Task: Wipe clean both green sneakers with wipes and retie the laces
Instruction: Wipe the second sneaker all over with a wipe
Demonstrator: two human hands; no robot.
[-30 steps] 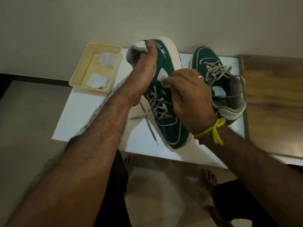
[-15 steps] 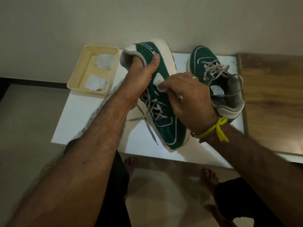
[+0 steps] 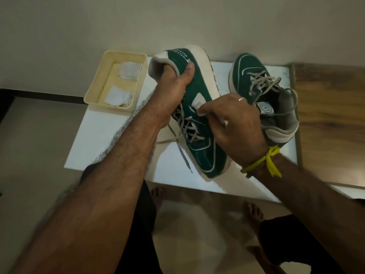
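The left hand [image 3: 173, 89] is pushed into the collar of the lifted green sneaker [image 3: 199, 119], fingers inside and thumb clamped on the outer heel; this holds the shoe tipped on its side with the toe down toward six o'clock, so the green flank faces up, presumably for wiping; its toe seems to rest on the white tabletop [image 3: 118, 139], though the contact is hard to judge. The right hand [image 3: 235, 123] pinches a small white wipe [image 3: 201, 111] between curled fingertips and presses it against the shoe's side just above the eyelets; a ring sits on one finger and a yellow thread [image 3: 264, 165] is knotted round the wrist. The laces [image 3: 183, 135] of this shoe hang loose, one end trailing toward seven o'clock, so retying looks not yet done. The second green sneaker [image 3: 262, 99] stands upright at two o'clock, just behind the right hand, its laces slack; likely parked there to wait its turn. A cream plastic tray [image 3: 94, 95] at ten o'clock holds crumpled white wipes [image 3: 118, 97], near the left hand. White lettering runs along the held shoe's heel, only partly legible, perhaps ending in "MACHINE"; a round emblem marks the other shoe's tongue label [image 3: 265, 108], too small to read.
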